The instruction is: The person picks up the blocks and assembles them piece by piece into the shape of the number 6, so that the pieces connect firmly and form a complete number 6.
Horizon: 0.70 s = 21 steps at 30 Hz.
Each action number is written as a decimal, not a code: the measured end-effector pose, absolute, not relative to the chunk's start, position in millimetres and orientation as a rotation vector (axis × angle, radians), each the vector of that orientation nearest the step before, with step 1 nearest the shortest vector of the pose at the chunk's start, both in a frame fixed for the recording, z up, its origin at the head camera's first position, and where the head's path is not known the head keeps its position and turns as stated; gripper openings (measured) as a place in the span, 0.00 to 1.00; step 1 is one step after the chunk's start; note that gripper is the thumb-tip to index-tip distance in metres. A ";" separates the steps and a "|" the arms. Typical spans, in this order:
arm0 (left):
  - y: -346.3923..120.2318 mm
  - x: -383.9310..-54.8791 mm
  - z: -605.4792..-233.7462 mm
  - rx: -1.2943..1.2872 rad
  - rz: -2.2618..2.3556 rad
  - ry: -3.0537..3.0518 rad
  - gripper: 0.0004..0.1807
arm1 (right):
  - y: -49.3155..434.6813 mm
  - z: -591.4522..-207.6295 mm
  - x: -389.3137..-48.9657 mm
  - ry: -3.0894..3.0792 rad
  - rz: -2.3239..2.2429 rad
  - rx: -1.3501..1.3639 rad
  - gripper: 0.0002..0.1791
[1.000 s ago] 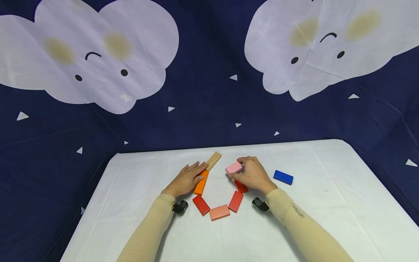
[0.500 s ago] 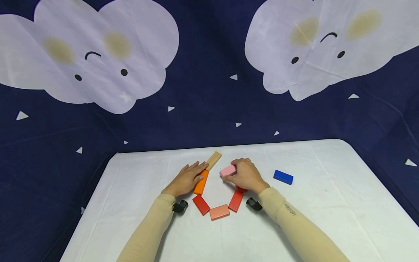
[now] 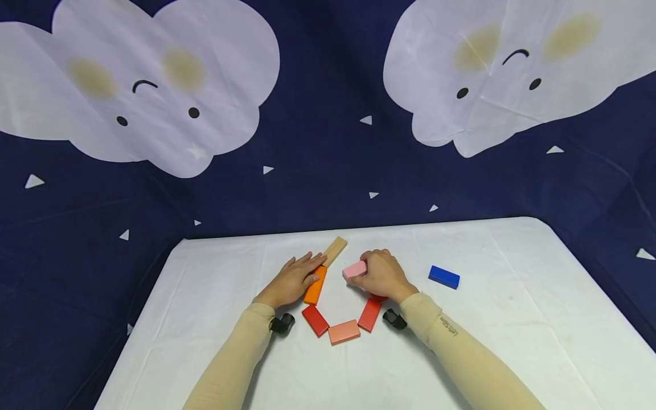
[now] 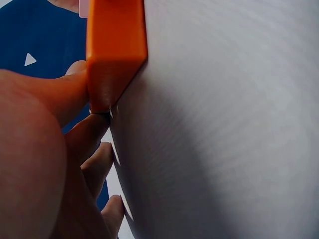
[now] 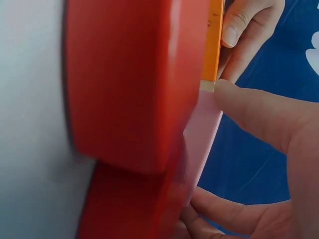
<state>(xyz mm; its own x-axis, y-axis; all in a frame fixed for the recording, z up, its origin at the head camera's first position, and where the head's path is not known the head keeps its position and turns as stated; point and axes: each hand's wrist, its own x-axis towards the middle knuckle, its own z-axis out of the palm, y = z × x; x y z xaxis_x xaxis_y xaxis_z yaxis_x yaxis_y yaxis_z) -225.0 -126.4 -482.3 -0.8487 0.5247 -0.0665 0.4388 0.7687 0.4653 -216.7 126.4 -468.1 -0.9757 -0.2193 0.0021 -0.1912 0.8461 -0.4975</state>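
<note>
In the head view my right hand (image 3: 384,274) grips a pink block (image 3: 353,270) between thumb and fingers, inside the curved row of blocks. Also in the right wrist view, the pink block (image 5: 200,137) has my thumb at one end and fingertips at the other. Beneath this hand a red block (image 3: 378,297) is mostly covered. My left hand (image 3: 292,281) rests with fingers stretched out, thumb against an orange block (image 3: 315,290) and fingertips by the end of a plain wooden block (image 3: 335,250). Close up, the thumb touches the orange block (image 4: 117,35) near its corner.
Below the hands the row continues with a red block (image 3: 315,320), a salmon block (image 3: 344,332) and another red block (image 3: 369,315). A blue block (image 3: 444,277) lies apart at the right on the white tabletop (image 3: 328,381). A dark cloud-patterned cloth (image 3: 328,193) hangs behind.
My right hand has moved left with the pink block, towards the wooden and orange blocks, and has slowed. The left hand has stayed in place.
</note>
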 end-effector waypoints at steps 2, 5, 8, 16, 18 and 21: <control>-126.0 -225.1 -482.3 0.761 0.659 2.771 0.29 | 125.7 -468.4 -216.9 2.973 -0.778 -0.329 0.35; -125.7 -224.8 -482.1 0.753 0.658 2.770 0.29 | 125.2 -467.7 -216.7 2.978 -0.765 -0.335 0.35; -125.4 -224.4 -481.4 0.747 0.659 2.768 0.29 | 125.7 -466.5 -216.9 2.972 -0.754 -0.331 0.34; -125.1 -224.0 -480.8 0.737 0.663 2.764 0.29 | 129.5 -464.3 -220.4 2.942 -0.761 -0.257 0.26; -125.0 -224.1 -481.1 0.736 0.665 2.764 0.29 | 130.8 -464.5 -221.3 2.936 -0.770 -0.248 0.24; -124.7 -224.4 -481.2 0.736 0.656 2.763 0.29 | 132.7 -465.0 -222.3 2.929 -0.790 -0.241 0.21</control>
